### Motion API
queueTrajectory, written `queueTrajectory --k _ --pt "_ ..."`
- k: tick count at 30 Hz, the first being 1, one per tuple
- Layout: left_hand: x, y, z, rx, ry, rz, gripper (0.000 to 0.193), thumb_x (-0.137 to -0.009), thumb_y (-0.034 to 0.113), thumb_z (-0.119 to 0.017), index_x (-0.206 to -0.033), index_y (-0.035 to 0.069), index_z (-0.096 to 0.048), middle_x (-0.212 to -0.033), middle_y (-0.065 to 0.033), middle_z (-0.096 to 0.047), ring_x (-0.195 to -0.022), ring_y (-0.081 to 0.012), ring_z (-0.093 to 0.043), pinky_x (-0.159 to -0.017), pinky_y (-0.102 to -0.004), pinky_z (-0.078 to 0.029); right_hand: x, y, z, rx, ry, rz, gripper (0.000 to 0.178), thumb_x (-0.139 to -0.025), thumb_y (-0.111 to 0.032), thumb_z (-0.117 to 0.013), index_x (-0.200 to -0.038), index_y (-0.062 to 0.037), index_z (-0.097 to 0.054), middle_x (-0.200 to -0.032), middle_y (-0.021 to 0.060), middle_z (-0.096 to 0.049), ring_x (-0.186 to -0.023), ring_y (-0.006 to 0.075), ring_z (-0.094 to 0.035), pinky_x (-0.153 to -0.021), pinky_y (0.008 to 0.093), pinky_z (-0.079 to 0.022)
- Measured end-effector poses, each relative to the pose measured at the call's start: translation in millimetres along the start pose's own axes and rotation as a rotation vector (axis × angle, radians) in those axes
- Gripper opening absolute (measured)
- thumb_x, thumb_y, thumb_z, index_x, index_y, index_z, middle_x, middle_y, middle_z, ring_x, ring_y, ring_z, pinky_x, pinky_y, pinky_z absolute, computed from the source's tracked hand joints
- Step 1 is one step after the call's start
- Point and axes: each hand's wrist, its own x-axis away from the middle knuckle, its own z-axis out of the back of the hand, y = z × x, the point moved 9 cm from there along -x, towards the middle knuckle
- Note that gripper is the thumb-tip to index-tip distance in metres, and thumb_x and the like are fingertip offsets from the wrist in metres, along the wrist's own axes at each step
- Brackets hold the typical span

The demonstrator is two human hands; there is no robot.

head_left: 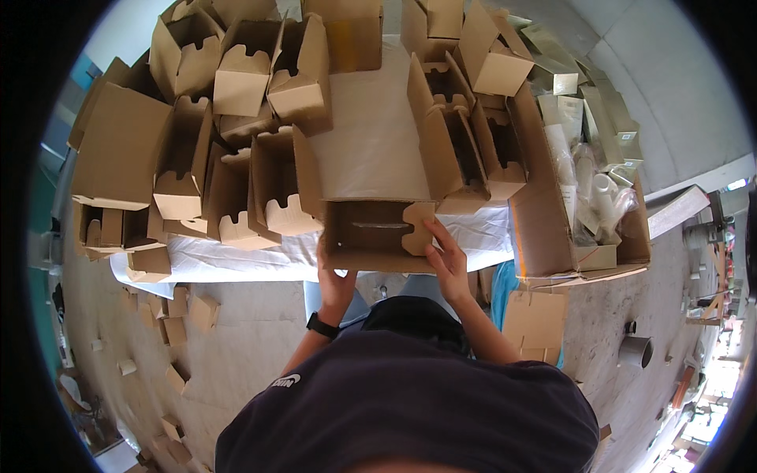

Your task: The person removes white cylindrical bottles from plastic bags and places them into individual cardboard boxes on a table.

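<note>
A brown cardboard box (371, 251), its open side facing me, is held between my hands at the near edge of the table. My left hand (337, 285) supports its lower left corner; most of those fingers are hidden by the box. My right hand (448, 264) grips the right end, thumb and fingers at the notched end flap (418, 229). Inside, the box looks bare apart from a thin light slit in its wall. Close by on the left stands another open box (276, 177) with a notched flap.
Many open cardboard boxes (185, 162) crowd the white-covered table (367, 134) on both sides. A large carton (544, 197) at the right holds plastic-wrapped pieces and pale boxes. Cardboard scraps (205, 312) and a grey bucket (635, 351) are on the floor.
</note>
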Motion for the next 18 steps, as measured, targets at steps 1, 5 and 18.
queueTrajectory --k 1,5,18 --pt "-6 11 5 -0.018 0.023 -0.004 0.062 -0.078 0.000 -0.068 -0.135 -0.001 -0.043 -0.142 -0.0223 -0.040 -0.128 -0.0394 -0.042 -0.106 -0.0411 -0.035 -1 -12 -6 -0.005 -0.016 0.003 0.045 -0.095 -0.007 -0.053 -0.140 -0.0062 -0.046 -0.149 0.0135 -0.036 -0.137 0.0227 -0.035 -0.107 0.0341 -0.034" --pt "-37 33 9 -0.019 0.120 -0.071 0.033 -0.079 0.003 -0.070 -0.110 -0.001 -0.058 -0.108 -0.0204 -0.058 -0.099 -0.0403 -0.054 -0.086 -0.0453 -0.044 -31 -32 -3 0.042 -0.017 0.072 0.043 -0.094 -0.010 -0.056 -0.137 -0.0070 -0.050 -0.148 0.0188 -0.037 -0.137 0.0266 -0.037 -0.101 0.0351 -0.042" --pt "-42 85 18 -0.291 0.251 -0.352 0.069 -0.080 0.015 -0.075 -0.138 0.002 -0.040 -0.135 -0.0210 -0.046 -0.126 -0.0386 -0.044 -0.105 -0.0449 -0.037 -56 -65 -16 1.102 -0.061 0.366 0.039 -0.082 -0.013 -0.067 -0.120 -0.0188 -0.062 -0.092 0.0118 -0.056 -0.076 0.0328 -0.063 -0.066 0.0419 -0.051"
